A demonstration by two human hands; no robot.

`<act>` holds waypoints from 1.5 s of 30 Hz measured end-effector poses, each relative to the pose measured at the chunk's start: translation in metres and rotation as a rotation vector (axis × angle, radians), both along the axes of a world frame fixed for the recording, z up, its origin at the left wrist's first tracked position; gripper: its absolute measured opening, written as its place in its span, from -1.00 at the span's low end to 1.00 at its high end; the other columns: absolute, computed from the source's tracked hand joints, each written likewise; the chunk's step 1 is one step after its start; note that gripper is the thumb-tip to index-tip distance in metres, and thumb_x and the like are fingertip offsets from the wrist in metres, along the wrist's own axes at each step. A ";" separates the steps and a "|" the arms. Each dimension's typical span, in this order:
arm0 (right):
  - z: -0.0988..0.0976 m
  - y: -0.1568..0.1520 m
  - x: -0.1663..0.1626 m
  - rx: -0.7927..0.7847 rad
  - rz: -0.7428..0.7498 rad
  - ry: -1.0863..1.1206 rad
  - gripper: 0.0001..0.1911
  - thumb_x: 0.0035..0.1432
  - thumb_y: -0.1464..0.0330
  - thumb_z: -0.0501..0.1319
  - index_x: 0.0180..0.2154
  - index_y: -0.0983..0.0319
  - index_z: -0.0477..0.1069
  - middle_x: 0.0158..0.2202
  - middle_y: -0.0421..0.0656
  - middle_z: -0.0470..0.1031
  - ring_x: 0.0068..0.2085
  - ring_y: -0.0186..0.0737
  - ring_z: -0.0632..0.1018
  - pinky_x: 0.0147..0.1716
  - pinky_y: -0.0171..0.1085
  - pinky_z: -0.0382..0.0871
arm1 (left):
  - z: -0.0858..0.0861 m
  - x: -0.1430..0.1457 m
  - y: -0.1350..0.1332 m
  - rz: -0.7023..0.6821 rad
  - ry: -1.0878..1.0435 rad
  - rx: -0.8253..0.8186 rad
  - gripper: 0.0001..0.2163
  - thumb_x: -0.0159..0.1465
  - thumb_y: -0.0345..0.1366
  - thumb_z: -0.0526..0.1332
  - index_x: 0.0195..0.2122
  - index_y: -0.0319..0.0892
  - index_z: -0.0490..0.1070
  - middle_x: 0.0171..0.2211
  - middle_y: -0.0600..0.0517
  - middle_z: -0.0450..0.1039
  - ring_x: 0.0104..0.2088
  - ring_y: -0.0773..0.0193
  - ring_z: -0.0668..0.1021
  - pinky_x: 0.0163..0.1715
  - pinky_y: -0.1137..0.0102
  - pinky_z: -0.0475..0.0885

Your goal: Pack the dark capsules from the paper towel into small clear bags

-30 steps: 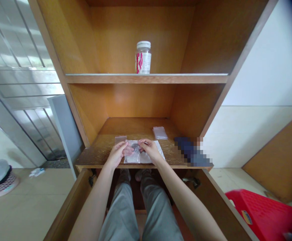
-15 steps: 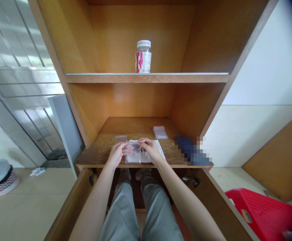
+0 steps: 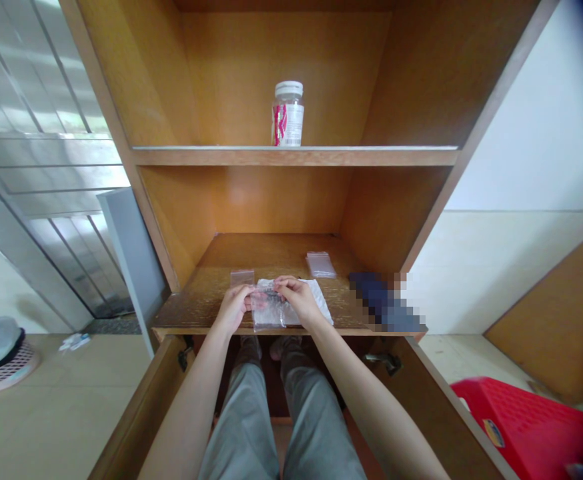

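Note:
A clear plastic zip bag (image 3: pixel 269 319) is stretched between my hands over the cabinet's lower shelf. My left hand (image 3: pixel 235 308) pinches its left side, thumb above and fingers behind the film. At the bag's upper right edge, the closed fingers of my right hand (image 3: pixel 295 295) grip the film. Small dark marks or bits show near the top of the bag, too fine to make out. Under it lies a white cloth or paper (image 3: pixel 321 301). Another clear bag (image 3: pixel 242 277) lies just beyond my left hand, and a stack of small clear bags (image 3: pixel 321 265) sits farther back.
A white-capped jar (image 3: pixel 288 115) stands on the upper shelf (image 3: pixel 371 157). Dark blue cloth, partly pixelated, lies at the lower shelf's right (image 3: pixel 379 297). Open cabinet doors flank my legs. A red plastic crate (image 3: pixel 526 420) is at right, a pink basket (image 3: pixel 9 363) at left.
The bag's upper edge has tipped and its lower edge has dropped slightly toward me. Both hands keep nearly the same place and hold.

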State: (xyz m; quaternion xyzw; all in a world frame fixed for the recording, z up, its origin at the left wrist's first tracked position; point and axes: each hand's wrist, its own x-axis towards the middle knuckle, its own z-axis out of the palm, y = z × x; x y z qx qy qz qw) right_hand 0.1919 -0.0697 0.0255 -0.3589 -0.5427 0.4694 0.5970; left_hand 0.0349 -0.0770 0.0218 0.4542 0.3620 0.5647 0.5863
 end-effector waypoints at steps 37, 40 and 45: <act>-0.005 -0.004 0.002 0.147 0.026 -0.134 -0.80 -0.08 0.19 0.21 -0.50 0.19 0.44 -0.43 -0.15 0.47 -0.38 -0.23 0.45 -0.34 -0.26 0.32 | 0.001 -0.001 -0.003 -0.084 0.175 -0.019 -0.75 -0.05 -0.21 0.32 -0.41 -0.30 0.50 -0.49 -0.07 0.52 -0.48 0.26 0.53 -0.41 0.38 0.42; -0.004 -0.009 0.005 0.101 -0.025 -0.123 -0.76 -0.06 0.18 0.19 -0.37 0.18 0.42 -0.39 -0.15 0.47 -0.46 -0.28 0.44 -0.43 -0.29 0.31 | -0.001 -0.002 -0.001 -0.064 0.135 -0.044 -0.75 -0.05 -0.21 0.32 -0.40 -0.29 0.50 -0.47 -0.07 0.53 -0.50 0.28 0.53 -0.44 0.39 0.42; -0.003 -0.023 0.013 0.176 -0.016 -0.210 -0.82 0.01 0.22 0.15 -0.37 0.17 0.40 -0.38 -0.17 0.46 -0.41 -0.27 0.44 -0.38 -0.28 0.31 | -0.002 -0.002 0.001 -0.030 0.032 -0.065 -0.73 0.00 -0.22 0.30 -0.32 -0.30 0.48 -0.40 -0.10 0.52 -0.49 0.33 0.53 -0.44 0.43 0.43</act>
